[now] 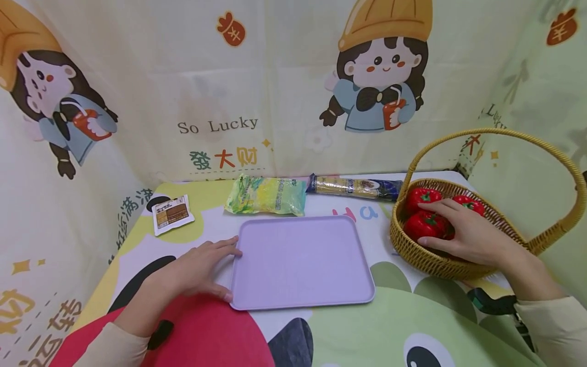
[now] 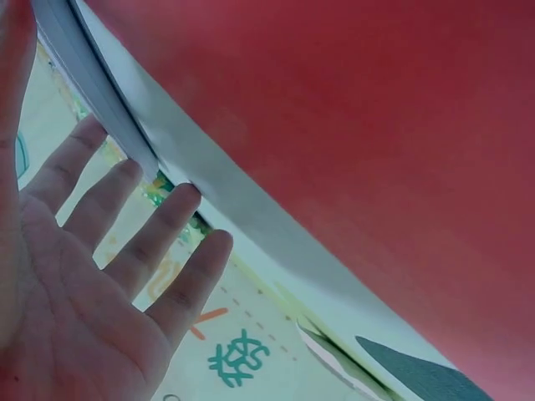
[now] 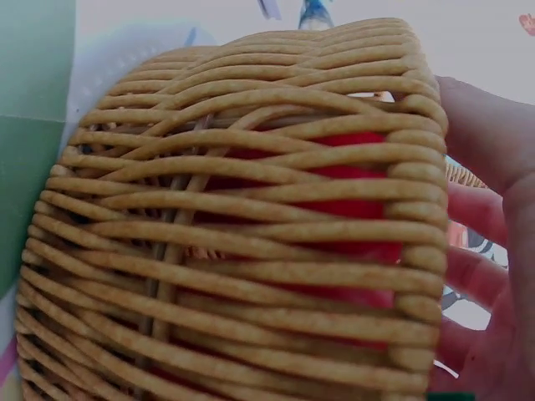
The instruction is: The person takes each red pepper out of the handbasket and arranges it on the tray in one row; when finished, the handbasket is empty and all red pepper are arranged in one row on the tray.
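A lilac tray (image 1: 302,262) lies flat on the table. My left hand (image 1: 197,270) is at its left edge, fingertips and thumb touching the rim; in the left wrist view the fingers of this left hand (image 2: 109,225) are spread and nearly straight beside the tray's edge (image 2: 96,83). My right hand (image 1: 468,229) reaches into a wicker basket (image 1: 412,255), thumb and fingers around a red bell pepper (image 1: 426,225) at the front. Two more red peppers (image 1: 423,198) sit behind it. In the right wrist view the basket's woven wall (image 3: 251,217) hides most of the grip.
Behind the tray lie a green-yellow packet (image 1: 268,195) and a long pack, apparently noodles (image 1: 355,187). A small white-brown sachet (image 1: 172,214) is at the back left. The basket's tall handle (image 1: 500,131) arches above the right hand. Printed curtains hang around the table.
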`<control>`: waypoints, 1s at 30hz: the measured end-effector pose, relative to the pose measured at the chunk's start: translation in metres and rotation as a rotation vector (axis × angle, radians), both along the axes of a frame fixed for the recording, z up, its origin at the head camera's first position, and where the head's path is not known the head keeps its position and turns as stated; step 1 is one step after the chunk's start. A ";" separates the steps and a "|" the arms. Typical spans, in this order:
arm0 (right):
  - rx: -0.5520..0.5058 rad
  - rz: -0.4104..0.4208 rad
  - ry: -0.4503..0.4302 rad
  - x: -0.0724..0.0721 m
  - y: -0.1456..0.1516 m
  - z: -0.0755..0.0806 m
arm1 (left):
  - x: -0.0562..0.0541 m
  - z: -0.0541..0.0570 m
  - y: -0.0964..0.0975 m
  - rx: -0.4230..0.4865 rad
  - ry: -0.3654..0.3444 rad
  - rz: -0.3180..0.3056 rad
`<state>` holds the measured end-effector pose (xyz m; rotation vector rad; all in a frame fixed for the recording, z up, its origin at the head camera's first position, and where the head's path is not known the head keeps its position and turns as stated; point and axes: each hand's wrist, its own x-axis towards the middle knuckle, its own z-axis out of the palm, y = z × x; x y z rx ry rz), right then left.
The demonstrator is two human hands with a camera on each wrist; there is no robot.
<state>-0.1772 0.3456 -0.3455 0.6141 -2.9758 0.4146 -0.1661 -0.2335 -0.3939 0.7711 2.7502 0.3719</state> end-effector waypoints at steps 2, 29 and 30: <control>0.004 -0.005 -0.002 0.000 0.001 0.000 | -0.001 0.000 0.000 0.002 0.007 -0.004; -0.004 0.075 -0.071 -0.007 0.006 0.000 | -0.003 0.001 0.002 0.025 -0.015 0.015; 0.004 0.089 -0.080 -0.009 0.005 0.002 | -0.002 0.001 0.002 0.025 -0.015 0.016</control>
